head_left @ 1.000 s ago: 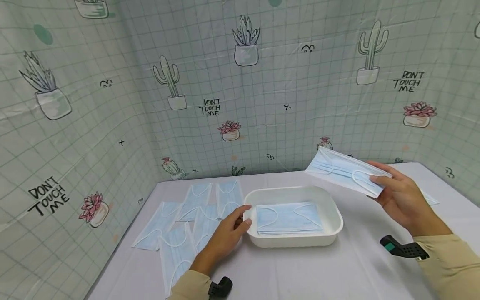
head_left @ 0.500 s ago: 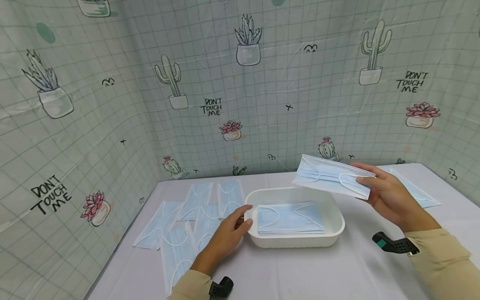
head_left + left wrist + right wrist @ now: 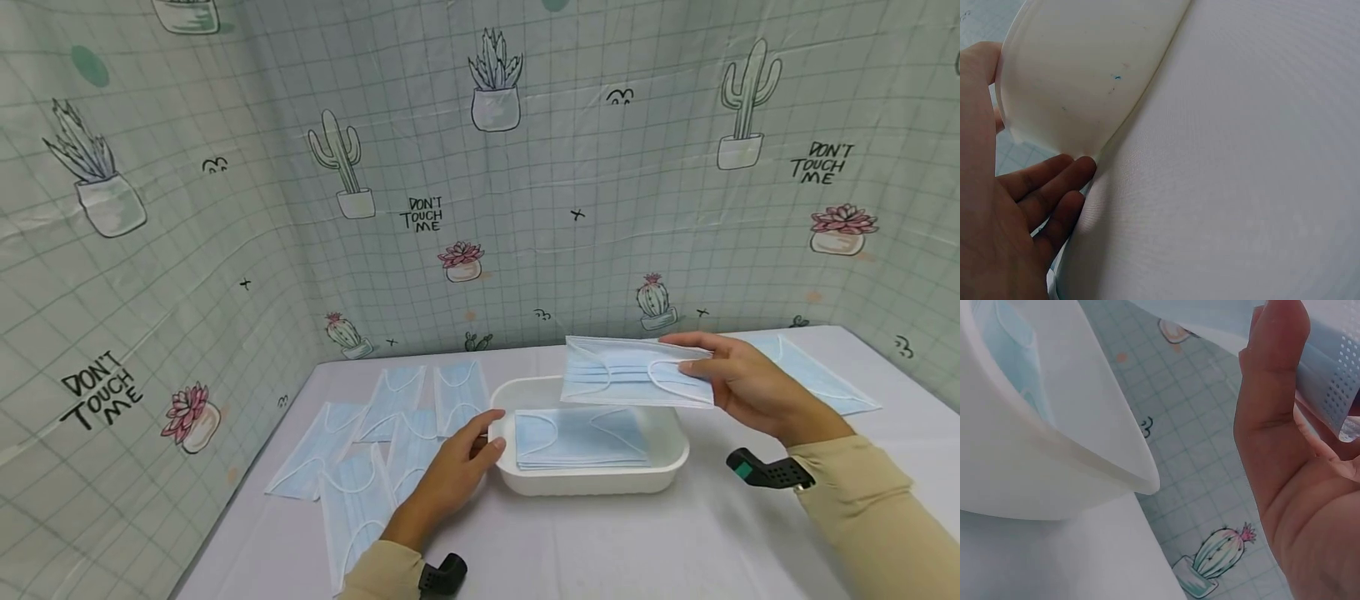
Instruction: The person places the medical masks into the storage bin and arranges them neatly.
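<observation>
My right hand pinches a light blue face mask by its right end, thumb on top. The mask hangs level above the back of a white plastic tub. Inside the tub lies a stack of blue masks with white ear loops. My left hand grips the tub's left end, thumb and forefinger at the rim. In the left wrist view, the other fingers rest against the tub's lower side. The right wrist view shows the thumb pressed on the held mask, beside the tub's wall.
Several loose masks lie spread on the white table left of the tub, some overlapping. Another mask lies at the back right, partly behind my right hand. A patterned cloth curtain encloses the table's back and sides.
My right hand has carried the mask left and down, from right of the tub to over its back part, levelling it on the way. The left hand keeps its grip on the tub.
</observation>
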A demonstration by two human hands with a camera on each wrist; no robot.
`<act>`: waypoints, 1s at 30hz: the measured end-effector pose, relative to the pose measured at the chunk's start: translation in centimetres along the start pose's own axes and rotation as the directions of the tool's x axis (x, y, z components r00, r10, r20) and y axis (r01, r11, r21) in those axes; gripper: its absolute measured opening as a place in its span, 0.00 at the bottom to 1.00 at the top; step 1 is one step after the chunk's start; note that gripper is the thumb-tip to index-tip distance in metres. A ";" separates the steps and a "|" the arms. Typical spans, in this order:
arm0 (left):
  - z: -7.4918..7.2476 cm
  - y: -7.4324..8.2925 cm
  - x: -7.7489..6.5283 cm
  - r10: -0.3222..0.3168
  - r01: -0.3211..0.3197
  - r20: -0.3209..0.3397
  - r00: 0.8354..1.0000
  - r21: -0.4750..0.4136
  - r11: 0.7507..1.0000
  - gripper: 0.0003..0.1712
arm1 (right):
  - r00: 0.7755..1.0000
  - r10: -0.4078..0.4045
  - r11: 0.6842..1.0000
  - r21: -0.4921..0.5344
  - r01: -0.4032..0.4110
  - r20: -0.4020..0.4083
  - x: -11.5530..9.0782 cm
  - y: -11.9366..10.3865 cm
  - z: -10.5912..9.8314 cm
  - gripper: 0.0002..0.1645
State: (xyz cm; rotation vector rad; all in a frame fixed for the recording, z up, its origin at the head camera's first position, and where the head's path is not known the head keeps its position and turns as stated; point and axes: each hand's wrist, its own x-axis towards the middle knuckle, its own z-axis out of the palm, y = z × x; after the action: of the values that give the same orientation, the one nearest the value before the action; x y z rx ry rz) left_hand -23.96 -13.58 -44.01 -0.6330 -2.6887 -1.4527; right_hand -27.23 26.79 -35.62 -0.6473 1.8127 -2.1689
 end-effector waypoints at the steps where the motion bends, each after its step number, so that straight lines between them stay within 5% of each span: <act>1: 0.0 0.0 0.0 0.001 -0.001 0.001 1.000 -0.001 1.000 0.29 | 1.000 0.005 1.000 -0.007 -0.005 0.005 0.1 0.0 0.1 0.22; 13: -0.1 -0.2 0.1 0.012 -0.012 0.005 1.000 0.005 1.000 0.29 | 0.998 0.060 0.990 -0.128 -0.056 0.029 1.3 0.2 0.7 0.22; 23: 0.0 -0.1 0.1 0.014 -0.014 0.002 1.000 0.000 1.000 0.30 | 0.982 0.183 0.946 -0.281 -0.164 0.045 2.8 0.3 1.6 0.31; 30: 0.0 0.0 0.1 0.015 -0.015 0.000 1.000 0.004 1.000 0.30 | 0.970 0.232 0.933 -0.298 -0.202 0.068 3.6 0.3 2.3 0.31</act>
State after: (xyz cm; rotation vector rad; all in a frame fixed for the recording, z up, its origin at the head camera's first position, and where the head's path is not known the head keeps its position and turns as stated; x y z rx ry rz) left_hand -24.06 -13.56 -43.98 -0.6516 -2.6804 -1.4442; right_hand -29.30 23.10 -34.95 -0.5718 2.0576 -1.7159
